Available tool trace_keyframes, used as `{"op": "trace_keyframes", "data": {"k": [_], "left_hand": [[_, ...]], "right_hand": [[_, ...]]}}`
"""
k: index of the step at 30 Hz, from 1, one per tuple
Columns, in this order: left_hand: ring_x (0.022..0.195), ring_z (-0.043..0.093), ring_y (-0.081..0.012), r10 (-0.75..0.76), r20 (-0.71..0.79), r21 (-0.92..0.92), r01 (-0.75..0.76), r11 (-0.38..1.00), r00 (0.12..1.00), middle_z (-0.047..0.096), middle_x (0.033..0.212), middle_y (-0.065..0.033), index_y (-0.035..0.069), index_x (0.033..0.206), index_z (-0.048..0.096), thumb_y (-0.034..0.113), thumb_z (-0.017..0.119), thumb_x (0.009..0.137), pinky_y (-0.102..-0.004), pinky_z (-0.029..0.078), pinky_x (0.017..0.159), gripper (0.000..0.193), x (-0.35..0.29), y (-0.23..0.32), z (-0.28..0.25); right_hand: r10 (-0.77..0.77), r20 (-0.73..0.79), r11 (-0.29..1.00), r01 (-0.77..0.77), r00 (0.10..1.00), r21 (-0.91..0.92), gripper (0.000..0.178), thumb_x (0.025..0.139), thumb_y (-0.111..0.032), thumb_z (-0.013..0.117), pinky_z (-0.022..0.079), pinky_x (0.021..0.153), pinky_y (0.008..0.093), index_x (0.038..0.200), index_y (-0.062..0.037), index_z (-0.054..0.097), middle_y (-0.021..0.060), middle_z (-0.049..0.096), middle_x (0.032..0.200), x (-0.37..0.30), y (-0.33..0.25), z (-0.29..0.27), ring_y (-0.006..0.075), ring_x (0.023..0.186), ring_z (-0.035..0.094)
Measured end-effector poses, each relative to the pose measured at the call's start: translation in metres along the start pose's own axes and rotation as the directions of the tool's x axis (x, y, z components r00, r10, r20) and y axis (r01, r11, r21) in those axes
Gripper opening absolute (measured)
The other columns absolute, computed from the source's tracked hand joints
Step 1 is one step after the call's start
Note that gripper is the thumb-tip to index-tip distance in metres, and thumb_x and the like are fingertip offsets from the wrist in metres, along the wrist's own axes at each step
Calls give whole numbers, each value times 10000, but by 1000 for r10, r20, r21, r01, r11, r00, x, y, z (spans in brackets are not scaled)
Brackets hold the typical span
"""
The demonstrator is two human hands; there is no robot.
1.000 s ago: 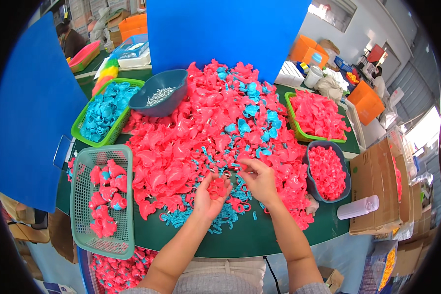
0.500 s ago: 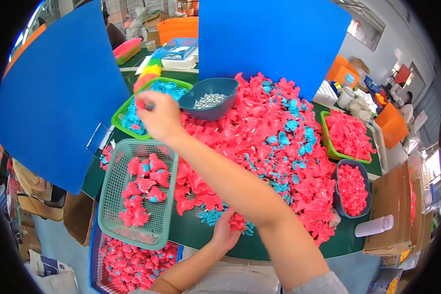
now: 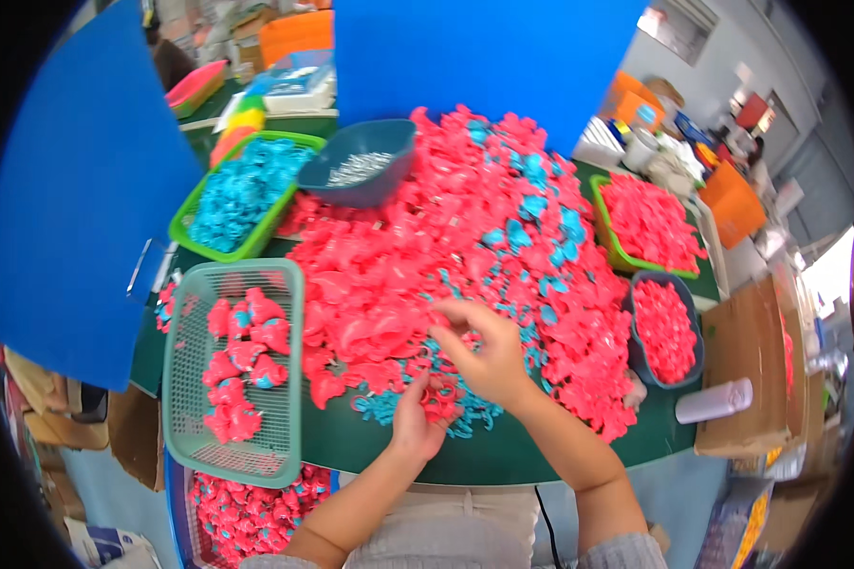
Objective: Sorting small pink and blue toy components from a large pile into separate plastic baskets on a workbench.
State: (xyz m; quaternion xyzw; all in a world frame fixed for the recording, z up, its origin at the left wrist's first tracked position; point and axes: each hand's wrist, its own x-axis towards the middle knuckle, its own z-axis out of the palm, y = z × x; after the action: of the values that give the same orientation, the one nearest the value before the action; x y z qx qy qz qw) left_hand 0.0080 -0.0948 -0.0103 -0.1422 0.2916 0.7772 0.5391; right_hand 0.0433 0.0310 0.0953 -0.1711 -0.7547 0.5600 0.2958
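My left hand [image 3: 417,425] is near the table's front edge, its fingers closed on a hollow pink plastic part [image 3: 440,400]. Just above and to the right is my right hand [image 3: 489,356], thumb and forefinger curled together in a pinch. Whatever lies between those fingertips blends into the pink behind. A large heap of glossy pink plastic pieces [image 3: 370,261] spreads behind both hands, with blue pieces [image 3: 533,207] scattered through it. Small blue parts [image 3: 380,408] lie beside my left hand.
To the left are a green mesh basket [image 3: 194,436] of pink-and-blue pieces and a lime basket [image 3: 228,254] of blue parts. A dark bowl [image 3: 356,192] holds small metal pieces. At right stand another lime basket [image 3: 609,242], a dark tub [image 3: 669,382] and a pale bottle [image 3: 716,402].
My right hand has come back from the lime basket of blue parts at the far left to beside my left hand. The whole view has shifted slightly.
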Motion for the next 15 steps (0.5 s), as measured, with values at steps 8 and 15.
{"op": "trace_keyframes", "data": {"k": [8, 15], "left_hand": [[960, 615, -222, -274, 70, -229, 283, 932, 959, 636, 1029, -99, 62, 992, 577, 324, 439, 993, -358, 507, 837, 296, 16, -50, 42], [866, 633, -251, -149, -62, -94, 143, 985, 987, 632, 1037, -111, 90, 925, 574, 300, 514, 963, -347, 545, 615, 222, 13, -28, 20]], "right_hand": [[-280, 29, 814, 253, 960, -523, 251, 783, -41, 713, 518, 834, 368, 1032, -27, 680, 135, 655, 1021, -99, 22, -57, 274, 940, 644], [86, -31, 720, -83, 996, -689, 232, 766, -52, 691, 504, 740, 394, 997, -39, 672, 118, 627, 946, -111, 94, -94, 318, 871, 605]]}}
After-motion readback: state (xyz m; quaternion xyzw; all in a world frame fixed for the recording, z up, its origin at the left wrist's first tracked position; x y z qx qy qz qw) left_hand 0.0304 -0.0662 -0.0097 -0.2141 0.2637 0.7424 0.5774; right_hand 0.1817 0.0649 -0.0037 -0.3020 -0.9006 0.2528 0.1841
